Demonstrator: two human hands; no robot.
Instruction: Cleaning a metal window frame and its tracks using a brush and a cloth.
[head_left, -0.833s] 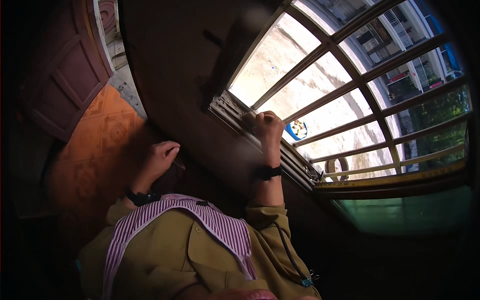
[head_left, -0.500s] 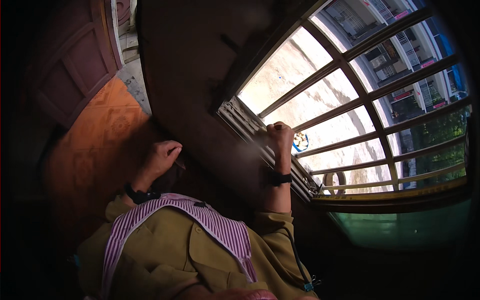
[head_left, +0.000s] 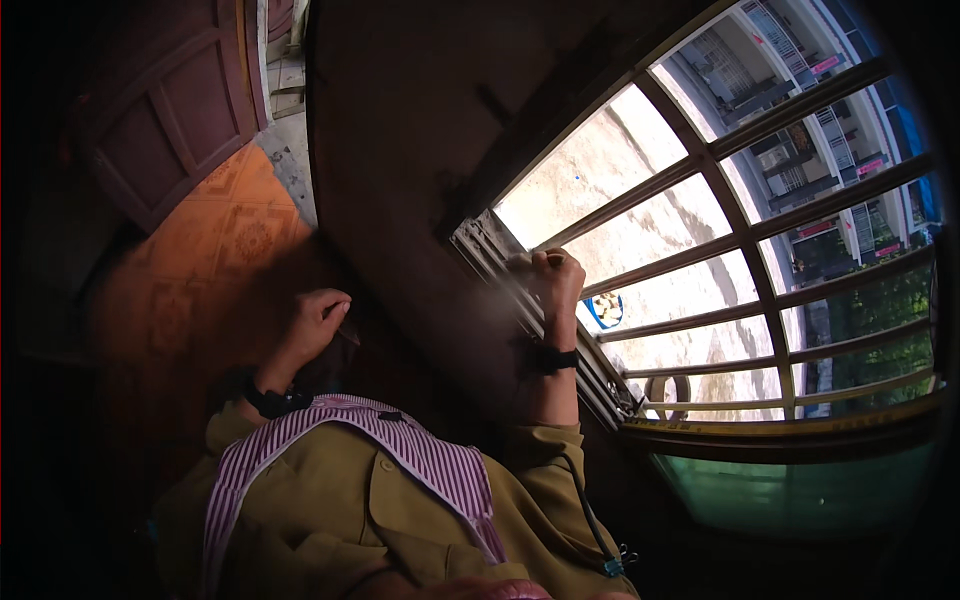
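My left hand (head_left: 317, 325) is closed, its thumb pressed against the bent fingers, and hangs in front of my body over the dark area left of the window. A small dim shape shows just below its fingertips, too dark to name. My right hand (head_left: 560, 280) is curled into a fist at the window's sill track (head_left: 497, 262), close beside the barred window (head_left: 715, 240). A dim, blurred patch lies at the left side of this fist. What either hand holds, if anything, I cannot make out. Both wrists wear dark bands.
A dark wall runs between the window and a reddish-brown panelled door (head_left: 165, 110) at the upper left. Orange patterned floor tiles (head_left: 225, 250) lie by the door. Outside the bars, a blue-rimmed container (head_left: 606, 310) with pale pieces stands on bright ground. A green pane (head_left: 800, 490) sits below the window.
The window and door have shifted slightly right and down in the picture. My right fist stays beside the sill, turned a little. My left hand remains closed, slightly lower.
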